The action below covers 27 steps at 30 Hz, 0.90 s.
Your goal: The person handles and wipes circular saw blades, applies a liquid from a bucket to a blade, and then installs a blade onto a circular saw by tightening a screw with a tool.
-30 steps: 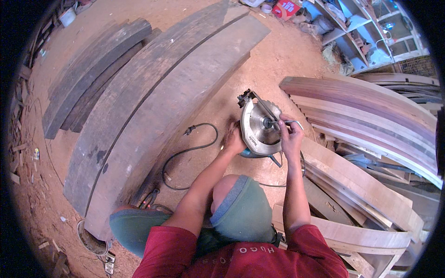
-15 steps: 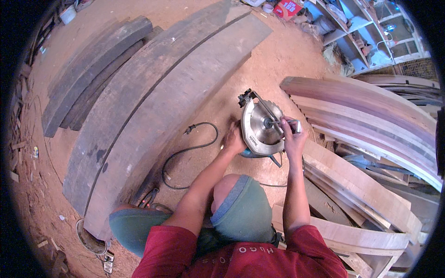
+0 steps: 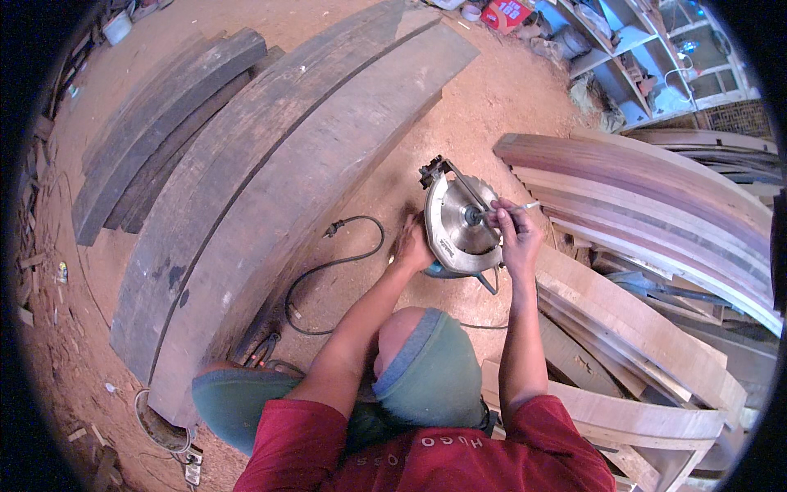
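A circular saw with a bare toothed blade stands on the sandy floor ahead of me, blade side up toward me. My left hand is closed around its left side; the fingertips are hidden behind the housing. In my right hand a thin metal wrench, probably a hex key, is pinched between thumb and fingers. Its inner end meets the bolt at the blade's centre, as far as I can see. The saw's black cord loops on the floor, and its plug lies loose.
Long curved timber slabs lie to the left, with darker beams beyond. Curved striped boards and pale curved frames crowd the right. Pliers rest beside my left knee. A shelf stands at the far right.
The wrench in my right hand has turned about the blade's centre; its outer end now points off to the right. My left hand and the saw have hardly moved.
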Each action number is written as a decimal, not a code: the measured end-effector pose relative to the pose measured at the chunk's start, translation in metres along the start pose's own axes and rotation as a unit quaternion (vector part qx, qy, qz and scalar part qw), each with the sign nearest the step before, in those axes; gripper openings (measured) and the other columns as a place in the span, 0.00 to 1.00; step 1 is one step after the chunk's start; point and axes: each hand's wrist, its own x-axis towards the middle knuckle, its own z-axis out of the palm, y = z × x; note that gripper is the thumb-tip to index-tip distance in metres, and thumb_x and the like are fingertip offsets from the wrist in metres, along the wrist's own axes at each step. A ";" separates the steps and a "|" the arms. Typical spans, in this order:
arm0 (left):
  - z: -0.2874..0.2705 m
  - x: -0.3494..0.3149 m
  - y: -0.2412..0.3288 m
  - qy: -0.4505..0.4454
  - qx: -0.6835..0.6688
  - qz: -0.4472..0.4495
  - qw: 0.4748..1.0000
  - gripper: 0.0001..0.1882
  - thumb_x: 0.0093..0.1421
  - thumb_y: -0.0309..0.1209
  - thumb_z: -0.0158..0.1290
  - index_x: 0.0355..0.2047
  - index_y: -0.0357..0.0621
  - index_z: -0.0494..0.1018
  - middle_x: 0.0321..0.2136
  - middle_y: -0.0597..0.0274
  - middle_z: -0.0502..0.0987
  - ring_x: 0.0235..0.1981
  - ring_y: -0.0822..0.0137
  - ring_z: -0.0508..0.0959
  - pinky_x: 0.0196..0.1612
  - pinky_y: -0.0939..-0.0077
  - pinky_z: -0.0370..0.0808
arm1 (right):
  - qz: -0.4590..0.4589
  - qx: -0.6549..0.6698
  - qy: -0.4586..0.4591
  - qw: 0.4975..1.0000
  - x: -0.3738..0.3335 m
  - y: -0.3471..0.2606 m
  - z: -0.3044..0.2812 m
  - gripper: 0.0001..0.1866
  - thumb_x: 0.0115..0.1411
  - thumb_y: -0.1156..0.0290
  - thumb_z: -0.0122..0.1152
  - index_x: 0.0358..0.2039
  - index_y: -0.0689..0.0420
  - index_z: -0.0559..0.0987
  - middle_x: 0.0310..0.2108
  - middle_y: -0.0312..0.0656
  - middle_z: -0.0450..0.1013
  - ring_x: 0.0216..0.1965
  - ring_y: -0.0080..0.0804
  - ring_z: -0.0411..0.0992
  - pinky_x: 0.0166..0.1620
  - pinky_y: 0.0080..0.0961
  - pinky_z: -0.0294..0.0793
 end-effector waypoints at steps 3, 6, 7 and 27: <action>0.001 -0.001 0.000 -0.015 -0.017 -0.008 1.000 0.23 0.50 0.35 0.57 0.47 0.39 0.73 0.48 0.44 0.74 0.50 0.44 0.70 0.55 0.54 0.67 | -0.015 0.017 -0.019 1.000 0.001 0.006 -0.003 0.08 0.65 0.75 0.57 0.39 0.68 0.79 0.37 0.46 0.80 0.35 0.26 0.79 0.41 0.23 0.81; 0.002 -0.002 0.000 -0.007 -0.021 -0.047 0.999 0.24 0.49 0.35 0.58 0.47 0.39 0.73 0.47 0.44 0.74 0.50 0.43 0.70 0.54 0.54 0.68 | -0.031 0.008 0.021 0.999 -0.001 0.011 0.004 0.08 0.64 0.75 0.58 0.38 0.68 0.80 0.37 0.46 0.80 0.34 0.26 0.79 0.39 0.22 0.80; 0.001 -0.003 -0.001 -0.007 -0.020 -0.048 0.999 0.24 0.49 0.35 0.58 0.47 0.39 0.73 0.47 0.44 0.74 0.50 0.43 0.70 0.54 0.54 0.68 | -0.030 0.009 0.021 0.999 -0.002 0.012 0.006 0.08 0.64 0.75 0.58 0.38 0.68 0.80 0.37 0.46 0.80 0.34 0.26 0.79 0.39 0.22 0.80; 0.001 -0.003 -0.002 -0.025 -0.022 -0.051 0.998 0.29 0.48 0.37 0.61 0.51 0.40 0.71 0.50 0.47 0.73 0.51 0.43 0.69 0.55 0.53 0.68 | -0.101 -0.370 -0.034 0.923 -0.033 0.001 -0.028 0.10 0.62 0.76 0.55 0.41 0.65 0.80 0.31 0.53 0.73 0.34 0.50 0.74 0.39 0.38 0.72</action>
